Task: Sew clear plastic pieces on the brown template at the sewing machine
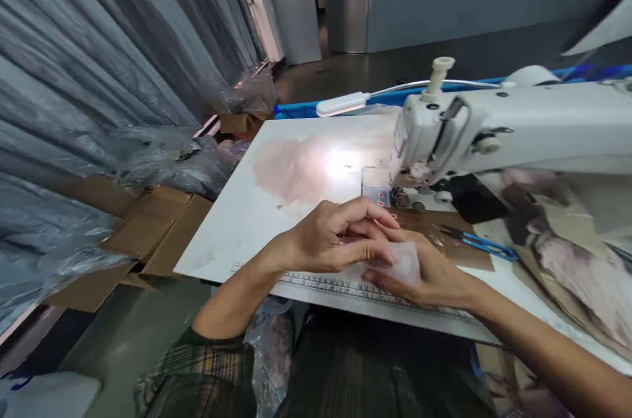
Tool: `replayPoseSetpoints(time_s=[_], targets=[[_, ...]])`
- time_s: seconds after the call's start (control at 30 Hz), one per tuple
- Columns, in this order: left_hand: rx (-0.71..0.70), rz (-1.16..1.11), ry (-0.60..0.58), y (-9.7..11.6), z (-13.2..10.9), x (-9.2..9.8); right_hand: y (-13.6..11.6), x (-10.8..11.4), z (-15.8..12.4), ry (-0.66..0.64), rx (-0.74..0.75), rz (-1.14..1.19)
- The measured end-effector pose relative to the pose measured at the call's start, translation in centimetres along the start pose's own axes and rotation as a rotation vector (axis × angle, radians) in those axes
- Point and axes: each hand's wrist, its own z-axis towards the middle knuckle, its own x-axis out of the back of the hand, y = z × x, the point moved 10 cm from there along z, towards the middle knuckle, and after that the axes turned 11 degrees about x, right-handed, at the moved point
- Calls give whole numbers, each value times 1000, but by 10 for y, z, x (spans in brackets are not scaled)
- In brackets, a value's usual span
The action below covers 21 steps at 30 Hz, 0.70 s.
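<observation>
Fingers [364, 251] of the left hand [323, 240] and right hand [434, 273] grip a sheer pale piece [406, 260] at lower centre; handling it seems the current step, and the next move likely calls for a steady pinch.

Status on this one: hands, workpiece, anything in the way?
Left hand and right hand together over the white table. Thin whitish piece between them, partly hidden. Blue-handled snips near the right hand, not touching; nothing seen blocking either hand.
</observation>
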Motion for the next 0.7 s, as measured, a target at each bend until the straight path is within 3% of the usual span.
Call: replayPoseSetpoints(time_s=[0.1,0.2,0.3,0.4,0.53,0.6,0.63,0.7], targets=[[-118,166,-62,15,3,-12,-12,2,-11,25,-119,215],[-140,338,-127,19,-4,-23,-29,9,-34,49,-218,353],[-64,420,-202,8,-11,-36,-30,13,-63,85,-389,496],[45,322,-256,-12,-10,-39,-11,23,-82,203,-543,583],[280,154,-208,-63,6,-13,27,43,-86,328,-632,386],[379,204,-18,-91,15,18,44,44,-89,262,-701,252],[398,273,121,-100,16,37,50,45,-92,217,-736,168],[407,398,286,-110,14,61,56,51,-98,139,-771,-28]])
